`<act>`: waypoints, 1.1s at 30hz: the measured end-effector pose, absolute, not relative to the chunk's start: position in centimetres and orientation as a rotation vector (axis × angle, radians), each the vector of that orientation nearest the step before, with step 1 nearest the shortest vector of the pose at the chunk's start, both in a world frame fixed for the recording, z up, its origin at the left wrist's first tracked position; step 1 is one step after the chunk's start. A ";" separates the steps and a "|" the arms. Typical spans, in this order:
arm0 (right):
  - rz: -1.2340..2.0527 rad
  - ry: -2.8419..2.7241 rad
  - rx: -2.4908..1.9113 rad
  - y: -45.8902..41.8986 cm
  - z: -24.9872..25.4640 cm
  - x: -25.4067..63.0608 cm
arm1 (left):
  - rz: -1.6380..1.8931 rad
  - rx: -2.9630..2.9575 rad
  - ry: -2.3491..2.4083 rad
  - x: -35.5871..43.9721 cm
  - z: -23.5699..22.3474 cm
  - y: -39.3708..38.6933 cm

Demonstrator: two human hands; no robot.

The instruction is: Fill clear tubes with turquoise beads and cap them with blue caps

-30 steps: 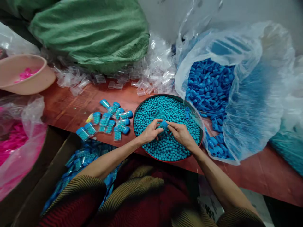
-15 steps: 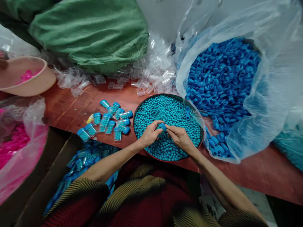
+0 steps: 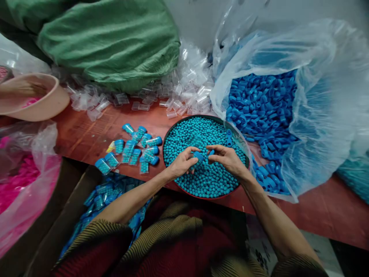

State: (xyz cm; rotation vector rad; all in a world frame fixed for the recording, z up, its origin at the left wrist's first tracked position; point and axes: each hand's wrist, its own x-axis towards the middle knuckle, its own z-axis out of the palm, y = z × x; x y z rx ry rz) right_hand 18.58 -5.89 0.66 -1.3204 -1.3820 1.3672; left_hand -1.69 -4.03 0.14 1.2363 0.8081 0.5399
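My left hand pinches a small container with a blue cap; its lower part is mostly hidden by my fingers. Between the thumb and fingers of my right hand is a small blue plastic piece, a short gap away from the container. Both hands are over a round tray full of turquoise beads. A loose blue plastic part lies on the beads near the right rim. Several clear containers with blue caps, filled with beads, lie left of the tray.
Blue plastic parts fill an open clear bag at right. Clear empty containers are heaped behind the tray, beside a green sack. Another person's hand reaches into a pale basin. Pink parts sit in a bag at left.
My right hand has drawn away from the left, now with a small blue piece showing in its fingers. The clear bag's opening has sagged. The other person's hand has come into the basin.
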 end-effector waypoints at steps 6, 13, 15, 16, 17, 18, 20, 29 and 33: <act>0.912 -1.757 -1.428 -7.2 0.5 15.4 | 0.694 1.281 0.958 -0.5 0.2 -5.1; 0.502 -2.079 -1.554 -8.9 -0.3 13.2 | 0.774 1.323 0.877 -0.6 0.4 -4.9; 0.408 -2.082 -1.561 -9.0 -0.7 13.0 | 0.728 1.348 0.874 -0.8 0.6 -4.7; 0.369 -2.083 -1.555 -9.1 -0.9 12.8 | 0.712 1.344 0.880 -0.8 0.6 -4.8; 0.335 -2.083 -1.550 -9.1 -1.1 12.8 | 0.706 1.330 0.890 -0.7 0.7 -4.9; 0.307 -2.085 -1.544 -9.1 -1.3 12.7 | 0.713 1.310 0.908 -0.6 0.7 -5.1; 0.285 -2.108 -1.532 -9.1 -1.7 12.6 | 0.748 1.271 0.968 -0.4 0.6 -5.5; 0.419 -2.313 -1.606 -9.7 -0.7 10.6 | 0.695 1.614 1.160 -2.8 0.2 -5.8; 0.319 -2.209 -1.732 -8.3 -0.1 13.3 | 0.645 1.750 1.452 -7.9 1.3 -3.7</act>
